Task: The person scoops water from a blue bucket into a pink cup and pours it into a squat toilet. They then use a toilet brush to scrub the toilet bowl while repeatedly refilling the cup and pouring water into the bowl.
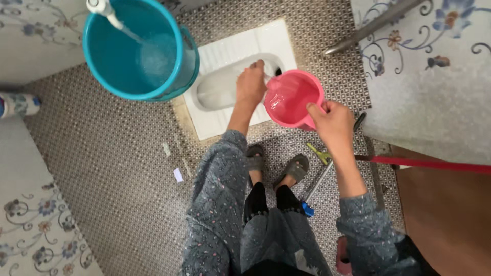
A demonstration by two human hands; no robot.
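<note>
My right hand point(333, 121) grips the handle of a pink plastic jug point(292, 98), held tilted over a white squat toilet pan point(225, 71) set in the floor. The jug holds a little water. Reaching down over the pan's bowl, my left hand point(250, 84) has its fingers curled; what it holds, if anything, is hidden. My grey patterned sleeves and my feet in grey sandals point(294, 168) show below.
A teal bucket point(140, 51) stands left of the pan, with water running into it from a white tap point(102, 9). A metal rod with a blue tip point(314, 189), a yellow-green tool point(319, 153) and a red hose point(434, 164) lie at right. Patterned tiled walls close both sides.
</note>
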